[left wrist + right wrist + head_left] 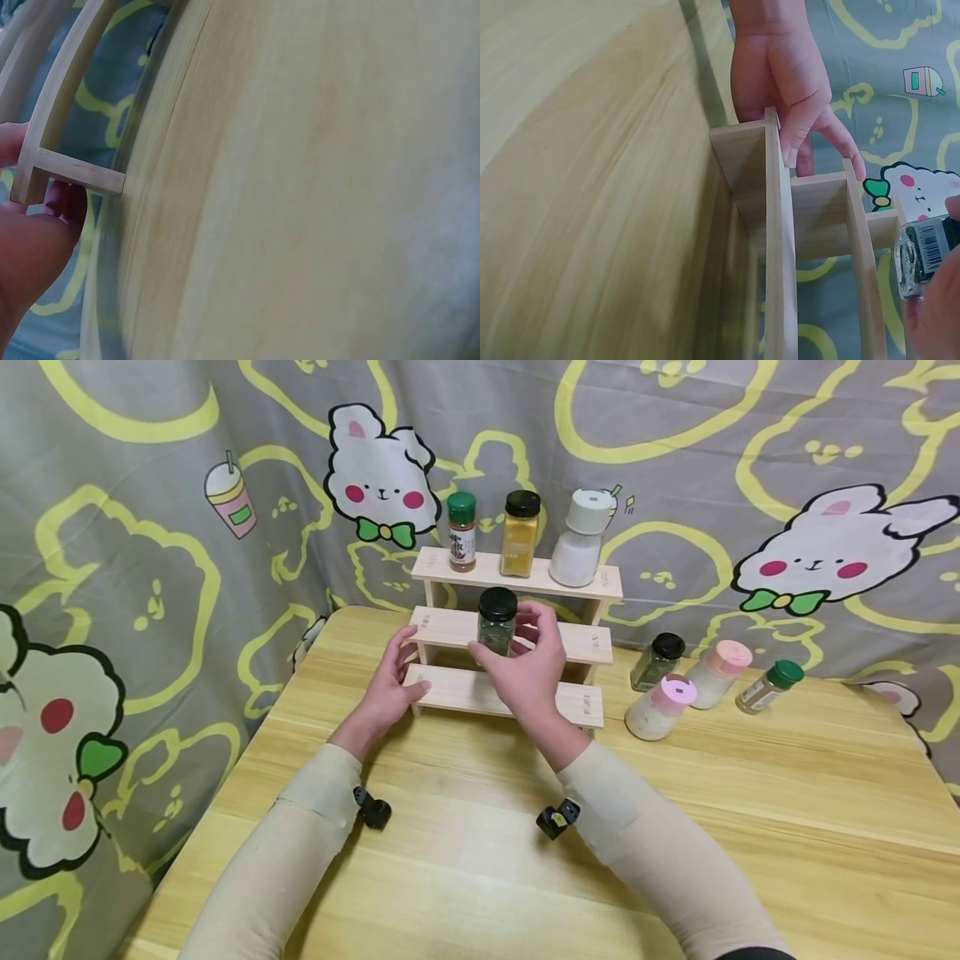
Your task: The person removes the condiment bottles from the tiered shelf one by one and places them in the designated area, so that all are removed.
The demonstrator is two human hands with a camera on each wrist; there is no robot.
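A three-step wooden spice rack (510, 693) stands on the table. My left hand (386, 683) grips its left end, thumb on the lowest step and fingers around the side; in the left wrist view that hand (37, 247) shows at the rack's end. My right hand (531, 660) holds a black-capped spice jar (497, 618) with dark green contents, upright in front of the middle step. Its barcode side (928, 247) shows in the right wrist view; whether the base touches the step I cannot tell. On the top step stand a green-capped bottle (462, 535), a yellow spice jar (519, 539) and a white-capped shaker (577, 543).
Right of the rack stand another black-capped jar (657, 662), two pink-capped shakers, one nearer (651, 714) and one farther (716, 677), and a green-capped bottle (767, 689). A patterned curtain (675, 435) hangs behind the wooden table (465, 860).
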